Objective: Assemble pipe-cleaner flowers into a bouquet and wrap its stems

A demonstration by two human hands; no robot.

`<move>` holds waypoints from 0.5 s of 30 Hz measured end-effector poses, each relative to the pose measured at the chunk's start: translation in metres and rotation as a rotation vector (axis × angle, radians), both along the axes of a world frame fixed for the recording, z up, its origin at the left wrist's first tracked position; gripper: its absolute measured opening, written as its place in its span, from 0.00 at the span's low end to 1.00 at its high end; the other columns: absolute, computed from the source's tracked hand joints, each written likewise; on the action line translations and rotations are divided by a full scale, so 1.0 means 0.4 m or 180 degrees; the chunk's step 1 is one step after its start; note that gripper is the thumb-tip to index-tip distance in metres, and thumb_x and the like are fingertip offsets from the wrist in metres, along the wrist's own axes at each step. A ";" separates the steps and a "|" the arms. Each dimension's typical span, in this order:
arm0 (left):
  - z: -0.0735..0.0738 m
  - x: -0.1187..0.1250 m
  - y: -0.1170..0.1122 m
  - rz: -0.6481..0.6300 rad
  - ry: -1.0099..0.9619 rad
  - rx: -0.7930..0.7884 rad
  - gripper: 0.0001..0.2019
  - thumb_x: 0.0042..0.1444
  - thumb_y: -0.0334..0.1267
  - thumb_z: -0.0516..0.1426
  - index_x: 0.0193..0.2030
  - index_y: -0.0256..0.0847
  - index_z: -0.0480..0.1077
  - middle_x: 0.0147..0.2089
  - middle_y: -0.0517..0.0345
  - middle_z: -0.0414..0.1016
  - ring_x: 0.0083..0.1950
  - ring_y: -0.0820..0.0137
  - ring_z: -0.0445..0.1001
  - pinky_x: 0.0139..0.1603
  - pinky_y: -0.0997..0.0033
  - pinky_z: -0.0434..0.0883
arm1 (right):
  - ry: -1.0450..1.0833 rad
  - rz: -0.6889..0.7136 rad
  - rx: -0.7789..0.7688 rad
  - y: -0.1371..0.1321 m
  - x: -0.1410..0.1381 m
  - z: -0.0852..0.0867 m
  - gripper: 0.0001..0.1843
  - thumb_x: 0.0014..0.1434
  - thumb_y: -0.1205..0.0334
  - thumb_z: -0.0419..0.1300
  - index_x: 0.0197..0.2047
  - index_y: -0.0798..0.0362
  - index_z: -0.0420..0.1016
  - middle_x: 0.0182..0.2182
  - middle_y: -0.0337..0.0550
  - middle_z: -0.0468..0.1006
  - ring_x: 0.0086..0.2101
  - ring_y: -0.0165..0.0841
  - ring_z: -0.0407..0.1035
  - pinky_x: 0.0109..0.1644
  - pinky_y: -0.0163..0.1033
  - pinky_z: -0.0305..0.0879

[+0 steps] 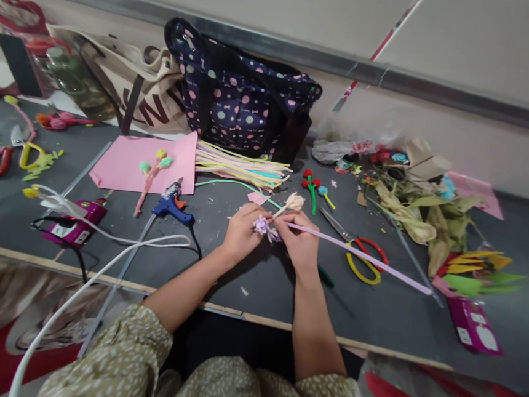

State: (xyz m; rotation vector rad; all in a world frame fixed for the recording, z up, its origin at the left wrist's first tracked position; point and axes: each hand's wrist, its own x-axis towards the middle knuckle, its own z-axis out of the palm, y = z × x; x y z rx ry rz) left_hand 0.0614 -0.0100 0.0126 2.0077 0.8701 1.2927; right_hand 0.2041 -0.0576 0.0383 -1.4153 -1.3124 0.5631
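Observation:
Both hands meet over the dark tabletop, fingers closed around small pipe-cleaner craft pieces. My left hand [242, 230] pinches a pipe-cleaner flower with a purple head [261, 224]. A pale cream bloom [295, 202] on a stem sticks up between the hands; its join to the purple part is hidden by fingers. In my right hand [302, 239] is a long lilac pipe cleaner [361, 253], its free end stretching to the right over the scissors [365, 257]. Red pipe-cleaner flowers [311, 181] with a green stem lie just beyond my right hand.
Left of my hands lie a blue glue gun [173, 206], a pink sheet [115, 157] and a purple box [77, 222] with a white cable. Loose pipe cleaners [235, 162] lie before a dotted bag [245, 98]. Dried husks [442, 226] and another purple box [474, 327] are at right.

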 end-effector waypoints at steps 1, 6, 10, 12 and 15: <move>-0.001 0.001 0.000 -0.0011 -0.0060 -0.0091 0.07 0.60 0.38 0.56 0.37 0.41 0.75 0.36 0.53 0.75 0.39 0.67 0.73 0.43 0.66 0.69 | 0.0032 0.0001 0.0003 0.000 -0.001 0.001 0.08 0.57 0.60 0.62 0.27 0.50 0.76 0.29 0.39 0.75 0.31 0.32 0.69 0.36 0.37 0.64; -0.003 0.007 0.002 -0.0055 -0.0560 -0.0987 0.09 0.56 0.42 0.60 0.31 0.40 0.74 0.30 0.58 0.74 0.32 0.71 0.72 0.35 0.69 0.67 | 0.0199 0.0043 -0.0008 0.003 0.002 0.003 0.07 0.56 0.60 0.64 0.27 0.50 0.76 0.29 0.39 0.75 0.32 0.33 0.70 0.37 0.38 0.64; 0.000 0.011 0.003 -0.0386 -0.1033 -0.1899 0.12 0.52 0.46 0.64 0.31 0.39 0.73 0.22 0.63 0.68 0.22 0.76 0.64 0.27 0.72 0.62 | 0.0431 0.0161 -0.0160 0.004 0.010 -0.001 0.08 0.55 0.58 0.64 0.27 0.50 0.77 0.28 0.39 0.75 0.31 0.32 0.69 0.37 0.38 0.64; 0.004 0.013 0.004 -0.0519 -0.1291 -0.2160 0.13 0.48 0.46 0.66 0.29 0.38 0.74 0.23 0.62 0.70 0.24 0.76 0.65 0.29 0.72 0.64 | 0.0597 0.0222 -0.0215 0.004 0.013 -0.004 0.08 0.55 0.57 0.65 0.27 0.50 0.77 0.28 0.38 0.75 0.31 0.32 0.69 0.37 0.38 0.64; 0.010 0.012 0.007 -0.0709 -0.1574 -0.2410 0.14 0.43 0.45 0.69 0.28 0.36 0.74 0.26 0.61 0.72 0.29 0.74 0.68 0.34 0.72 0.66 | 0.0807 0.0286 -0.0265 0.004 0.017 -0.006 0.09 0.53 0.55 0.66 0.26 0.50 0.77 0.28 0.38 0.75 0.30 0.32 0.68 0.36 0.37 0.63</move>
